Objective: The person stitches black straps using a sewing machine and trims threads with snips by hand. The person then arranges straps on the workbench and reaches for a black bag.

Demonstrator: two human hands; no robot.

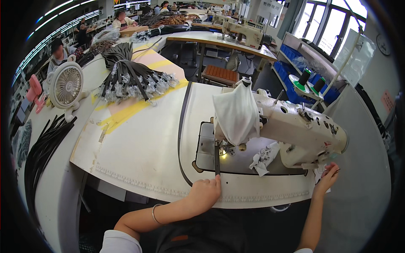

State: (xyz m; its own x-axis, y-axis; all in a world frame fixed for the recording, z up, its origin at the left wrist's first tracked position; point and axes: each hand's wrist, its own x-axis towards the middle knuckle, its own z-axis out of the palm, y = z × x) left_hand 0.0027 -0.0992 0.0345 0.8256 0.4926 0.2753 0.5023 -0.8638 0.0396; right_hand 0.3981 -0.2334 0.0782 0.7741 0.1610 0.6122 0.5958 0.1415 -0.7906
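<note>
My left hand [204, 192], fingers curled, holds the end of a flat dark strap [182, 126] at the machine bed's front. A straight piece of it runs under the needle of the white sewing machine [303, 126]; the rest loops leftward over the tabletop. A white cloth [236, 111] drapes the machine's head, and a crumpled, speckled rag [263, 158] lies on the bed. My right hand [327, 179] is at the machine's right end, fingers closed round a small dark object too small to name, beside a white paper or card.
A bundle of straps with plastic-wrapped ends [135, 82], a white fan [66, 86], loose black straps [46, 152] and a pink fan [36, 90] are leftward. Thread cones [303, 80] and blue bins [284, 55] stand right. Behind are another machine [244, 33], a stool [219, 75] and co-workers [122, 23].
</note>
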